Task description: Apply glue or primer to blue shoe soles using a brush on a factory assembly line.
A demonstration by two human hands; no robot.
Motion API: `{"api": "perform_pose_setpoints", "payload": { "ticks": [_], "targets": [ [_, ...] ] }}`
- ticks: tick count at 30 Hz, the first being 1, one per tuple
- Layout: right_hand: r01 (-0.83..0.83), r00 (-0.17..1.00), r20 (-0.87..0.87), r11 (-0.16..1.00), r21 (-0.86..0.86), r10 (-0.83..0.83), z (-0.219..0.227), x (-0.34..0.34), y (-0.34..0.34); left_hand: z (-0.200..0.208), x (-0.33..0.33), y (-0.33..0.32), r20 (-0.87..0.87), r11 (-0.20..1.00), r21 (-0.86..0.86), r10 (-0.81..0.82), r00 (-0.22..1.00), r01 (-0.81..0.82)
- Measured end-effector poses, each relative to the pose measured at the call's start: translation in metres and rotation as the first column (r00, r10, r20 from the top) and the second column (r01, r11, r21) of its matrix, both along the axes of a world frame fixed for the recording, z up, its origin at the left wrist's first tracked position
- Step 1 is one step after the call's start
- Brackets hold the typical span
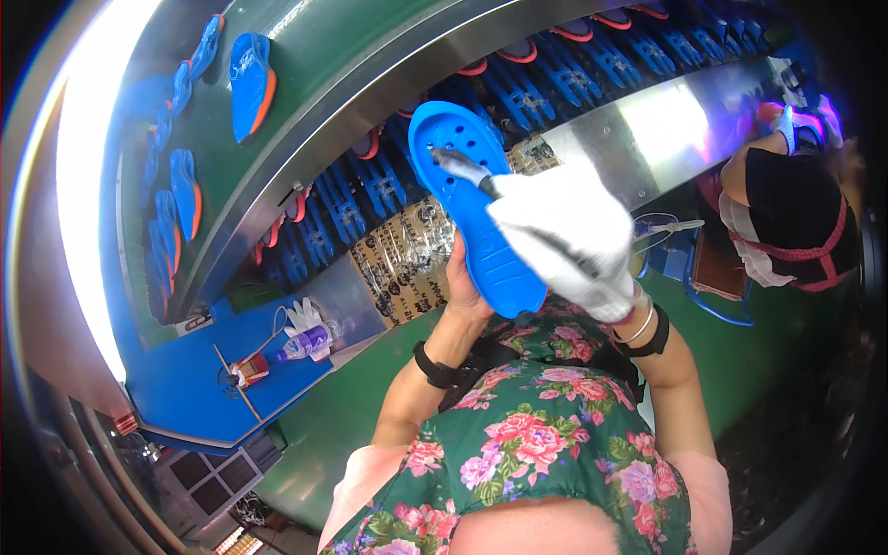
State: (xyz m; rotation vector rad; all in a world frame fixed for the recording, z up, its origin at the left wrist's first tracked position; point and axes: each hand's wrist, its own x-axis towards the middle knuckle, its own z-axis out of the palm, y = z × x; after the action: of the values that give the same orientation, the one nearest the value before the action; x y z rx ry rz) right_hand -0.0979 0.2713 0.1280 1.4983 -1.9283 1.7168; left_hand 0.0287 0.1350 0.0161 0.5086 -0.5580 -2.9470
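Observation:
A blue shoe sole (499, 262) with a row of small holes in its wide end stands tilted in front of me. My left hand (465, 282), bare, grips its left edge and underside from below; part of the fingers is hidden behind it. My right hand (569, 236), in a white glove, is closed round a small brush (470, 172) with a dark handle. The brush tip reaches the sole's holed inner face. Its fingers are partly hidden in the glove's folds.
Beyond my hands runs a line of blue shoe racks (573, 81) behind a metal ledge (601, 139). Several blue-and-orange soles (252, 88) lie on a green belt at left. A blue side table (185, 375) bears a purple-labelled bottle (305, 342). Another person (795, 208) works at right.

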Motion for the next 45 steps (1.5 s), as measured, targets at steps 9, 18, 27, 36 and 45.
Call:
{"api": "perform_pose_setpoints", "payload": {
  "ticks": [9, 18, 27, 36, 45],
  "targets": [
    [0.049, 0.968, 0.25, 0.991, -0.122, -0.018, -0.021, -0.005, -0.002, 0.026, -0.018, -0.007, 0.104, 0.971, -0.238, 0.058, 0.993, -0.031],
    [-0.006, 0.98, 0.199, 0.995, -0.098, 0.025, -0.027, 0.005, -0.002, 0.022, -0.032, -0.016, -0.2, 0.998, 0.063, 0.04, 0.979, -0.028],
    [-0.115, 0.978, 0.17, 0.992, -0.054, 0.123, -0.035, 0.015, 0.007, 0.027, -0.036, -0.025, -0.186, 0.987, 0.159, 0.024, 0.982, 0.006],
    [-0.311, 0.923, 0.224, 0.949, -0.049, 0.314, -0.034, 0.021, 0.02, 0.026, -0.035, -0.034, -0.279, 0.97, 0.186, -0.101, 0.955, 0.157],
    [-0.264, 0.947, 0.179, 0.964, -0.036, 0.266, -0.041, 0.037, 0.026, 0.018, -0.031, -0.051, -0.333, 0.946, 0.107, -0.255, 0.908, 0.305]
  ]
}}
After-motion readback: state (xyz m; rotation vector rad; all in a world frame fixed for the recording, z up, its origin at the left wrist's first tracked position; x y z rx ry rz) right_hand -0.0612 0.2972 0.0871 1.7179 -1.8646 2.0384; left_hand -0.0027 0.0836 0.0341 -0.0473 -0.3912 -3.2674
